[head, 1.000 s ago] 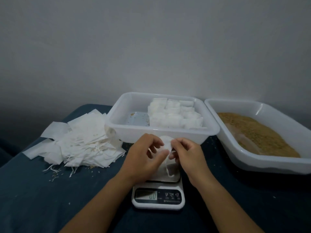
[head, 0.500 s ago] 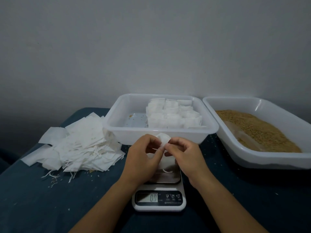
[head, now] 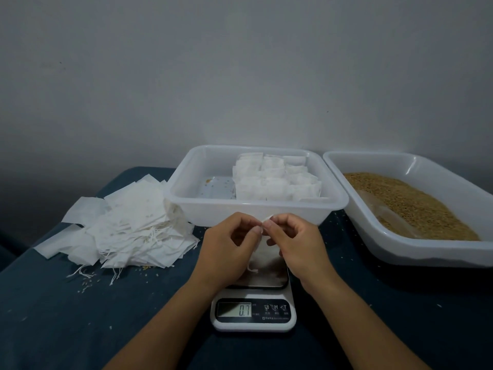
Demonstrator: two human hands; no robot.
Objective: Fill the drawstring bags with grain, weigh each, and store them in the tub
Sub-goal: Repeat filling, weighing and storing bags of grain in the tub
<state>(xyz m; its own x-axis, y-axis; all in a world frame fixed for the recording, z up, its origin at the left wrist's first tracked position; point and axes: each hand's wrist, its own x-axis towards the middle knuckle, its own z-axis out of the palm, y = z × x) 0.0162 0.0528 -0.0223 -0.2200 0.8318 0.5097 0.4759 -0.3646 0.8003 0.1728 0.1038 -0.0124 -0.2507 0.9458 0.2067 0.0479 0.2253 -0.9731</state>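
Head view: drawstring bag (head: 262,256) is held over the kitchen scale (head: 253,313) platform, near the tabletop's front edge; display reads roughly 0.7. Mouth is pinched at the top by left hand (head: 229,249) and right hand (head: 296,247), fingertips together on the fabric. Likely step: opening the mouth for filling. Layers should be rolled apart gently, cord kept clear. Grain tray (head: 416,209) sits at the right edge, storage tub (head: 256,209) just behind the hands, empty bags (head: 120,225) at the left.

Left hand (head: 229,247) and right hand (head: 293,244) raised side by side, fingers curled, fingertips pinching small white fabric bag (head: 262,252) between them.
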